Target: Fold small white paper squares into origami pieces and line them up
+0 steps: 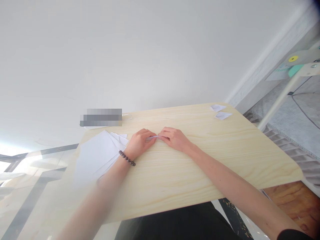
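A small piece of folded white paper [157,136] is pinched between my two hands over the middle of the table. My left hand [141,141], with a dark bead bracelet at the wrist, has its fingers closed on the left end of the paper. From the other side, my right hand [175,138] grips the right end between thumb and fingers. Much of the paper is hidden by the fingers, so its full shape does not show. Several loose white sheets [96,155] lie fanned out left of my left hand, partly under that forearm.
The pale wooden table [200,173] stands against a white wall [150,60]. Two folded paper pieces, a farther one [218,108] and a nearer one [223,115], lie at its far right corner. A blurred-out object [101,117] sits at the back left. A white metal frame [282,95] stands to the right.
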`<state>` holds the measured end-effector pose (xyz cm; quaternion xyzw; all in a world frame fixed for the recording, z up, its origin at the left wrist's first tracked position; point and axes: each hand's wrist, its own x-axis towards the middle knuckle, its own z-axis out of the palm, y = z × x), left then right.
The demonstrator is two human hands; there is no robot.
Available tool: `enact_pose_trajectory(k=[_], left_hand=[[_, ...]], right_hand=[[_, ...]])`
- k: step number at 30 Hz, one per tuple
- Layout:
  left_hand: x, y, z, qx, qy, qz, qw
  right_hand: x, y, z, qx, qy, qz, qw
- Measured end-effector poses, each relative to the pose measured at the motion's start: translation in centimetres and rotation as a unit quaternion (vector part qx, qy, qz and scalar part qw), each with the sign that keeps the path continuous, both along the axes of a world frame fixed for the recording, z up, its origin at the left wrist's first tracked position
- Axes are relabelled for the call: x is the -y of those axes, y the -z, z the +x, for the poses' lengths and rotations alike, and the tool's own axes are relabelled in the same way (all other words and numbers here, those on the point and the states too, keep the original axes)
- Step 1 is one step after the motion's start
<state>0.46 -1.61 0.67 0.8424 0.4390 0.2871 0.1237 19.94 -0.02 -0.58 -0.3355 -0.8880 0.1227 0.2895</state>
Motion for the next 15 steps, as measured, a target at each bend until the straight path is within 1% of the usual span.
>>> enact_pose_trajectory(k=[6,15], left_hand=[[0.07,-0.16,0.07,0.009,0.012,-0.01,1.0],[0.07,-0.22,0.06,0.006,0.009,-0.013,1.0]], right_hand=[[0.05,-0.05,-0.05,-0.003,0.004,-0.014,1.0],[0.17,-0.05,-0.02,-0.006,0.009,-0.021,1.0]])
